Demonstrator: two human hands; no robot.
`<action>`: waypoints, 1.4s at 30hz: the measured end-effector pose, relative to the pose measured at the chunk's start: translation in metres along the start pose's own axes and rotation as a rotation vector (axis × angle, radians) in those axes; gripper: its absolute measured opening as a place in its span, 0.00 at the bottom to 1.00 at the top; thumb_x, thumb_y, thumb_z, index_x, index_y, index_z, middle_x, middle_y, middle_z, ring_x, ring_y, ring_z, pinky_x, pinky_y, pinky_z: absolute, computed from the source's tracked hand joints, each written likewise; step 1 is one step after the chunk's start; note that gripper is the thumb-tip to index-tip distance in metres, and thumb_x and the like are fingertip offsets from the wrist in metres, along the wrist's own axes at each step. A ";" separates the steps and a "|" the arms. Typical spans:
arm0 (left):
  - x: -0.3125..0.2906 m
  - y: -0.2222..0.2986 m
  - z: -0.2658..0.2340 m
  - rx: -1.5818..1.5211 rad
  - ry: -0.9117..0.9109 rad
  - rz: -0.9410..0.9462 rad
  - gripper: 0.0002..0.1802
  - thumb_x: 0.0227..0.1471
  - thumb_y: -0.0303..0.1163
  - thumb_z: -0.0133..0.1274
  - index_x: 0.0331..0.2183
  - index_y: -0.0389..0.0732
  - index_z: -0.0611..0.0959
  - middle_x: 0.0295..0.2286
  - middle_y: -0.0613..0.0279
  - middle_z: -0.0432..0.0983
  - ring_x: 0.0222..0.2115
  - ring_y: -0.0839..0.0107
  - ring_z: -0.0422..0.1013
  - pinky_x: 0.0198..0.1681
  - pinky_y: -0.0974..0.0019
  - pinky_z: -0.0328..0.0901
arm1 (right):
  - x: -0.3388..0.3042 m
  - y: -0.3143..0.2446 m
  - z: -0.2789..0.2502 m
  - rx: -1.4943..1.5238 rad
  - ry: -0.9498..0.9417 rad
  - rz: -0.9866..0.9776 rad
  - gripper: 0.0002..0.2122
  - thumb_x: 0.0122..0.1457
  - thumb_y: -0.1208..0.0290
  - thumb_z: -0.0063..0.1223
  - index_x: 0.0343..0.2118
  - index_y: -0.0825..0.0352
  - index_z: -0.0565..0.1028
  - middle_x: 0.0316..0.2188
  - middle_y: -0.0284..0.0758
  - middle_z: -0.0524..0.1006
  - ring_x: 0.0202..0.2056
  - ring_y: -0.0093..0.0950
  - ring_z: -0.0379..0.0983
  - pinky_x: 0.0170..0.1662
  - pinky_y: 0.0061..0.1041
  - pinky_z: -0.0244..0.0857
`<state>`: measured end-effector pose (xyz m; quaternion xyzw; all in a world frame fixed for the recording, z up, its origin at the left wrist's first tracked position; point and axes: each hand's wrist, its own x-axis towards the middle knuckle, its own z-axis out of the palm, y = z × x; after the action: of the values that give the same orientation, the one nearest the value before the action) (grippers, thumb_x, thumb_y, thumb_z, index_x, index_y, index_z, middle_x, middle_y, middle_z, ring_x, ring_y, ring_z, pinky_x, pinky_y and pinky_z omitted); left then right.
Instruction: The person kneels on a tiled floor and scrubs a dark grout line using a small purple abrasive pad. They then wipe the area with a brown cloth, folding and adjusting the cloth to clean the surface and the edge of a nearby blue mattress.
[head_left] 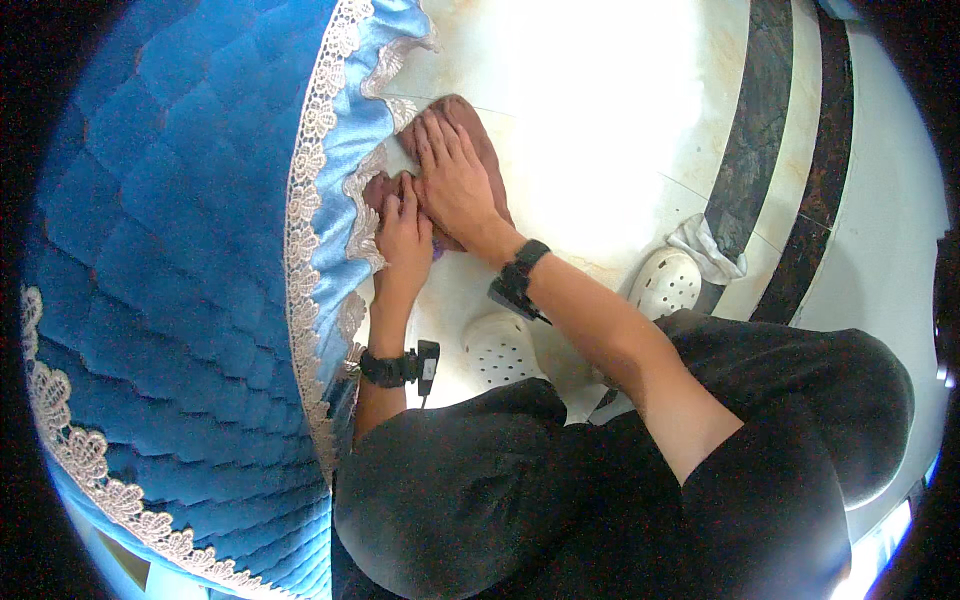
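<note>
Brown cloth-like item [487, 148] beside bedspread [190, 200], prob. light, soft; grab edge. R hand [458, 190] flat atop; L hand [403, 240] curled, grip unclear.

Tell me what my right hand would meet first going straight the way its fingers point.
Beyond the elongated brown item beneath it, your right hand would probably meet the pale wavy lace edging the blue quilted cover; depth is unclear.

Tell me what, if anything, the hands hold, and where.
The right hand lies across a brown item; the left hand touches brown material by the blue ruffle. Whether either grips cannot be told.
</note>
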<state>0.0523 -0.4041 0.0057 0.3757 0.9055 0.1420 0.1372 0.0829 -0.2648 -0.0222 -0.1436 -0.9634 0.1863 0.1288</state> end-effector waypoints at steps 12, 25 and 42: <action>0.020 0.004 -0.001 -0.084 0.032 -0.010 0.32 0.58 0.30 0.46 0.63 0.33 0.63 0.54 0.36 0.63 0.56 0.38 0.61 0.58 0.50 0.61 | 0.018 0.006 -0.008 -0.029 -0.015 -0.019 0.27 0.61 0.63 0.44 0.58 0.77 0.66 0.64 0.49 0.62 0.66 0.43 0.54 0.70 0.40 0.42; 0.022 0.010 -0.004 -0.151 -0.049 -0.106 0.31 0.59 0.31 0.48 0.63 0.37 0.65 0.61 0.40 0.59 0.63 0.39 0.53 0.64 0.50 0.53 | 0.031 0.016 -0.008 -0.047 -0.017 -0.058 0.27 0.61 0.61 0.44 0.59 0.76 0.66 0.63 0.48 0.63 0.65 0.43 0.56 0.70 0.40 0.43; 0.015 0.019 -0.005 -0.149 -0.044 -0.174 0.32 0.58 0.32 0.50 0.63 0.39 0.65 0.53 0.36 0.67 0.55 0.39 0.63 0.58 0.49 0.61 | 0.014 0.017 -0.010 0.069 0.049 -0.102 0.27 0.60 0.60 0.47 0.56 0.77 0.69 0.62 0.51 0.63 0.64 0.44 0.57 0.68 0.41 0.46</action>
<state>0.0530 -0.3813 0.0149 0.2872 0.9185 0.1880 0.1963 0.0766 -0.2416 -0.0172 -0.0945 -0.9589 0.2093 0.1665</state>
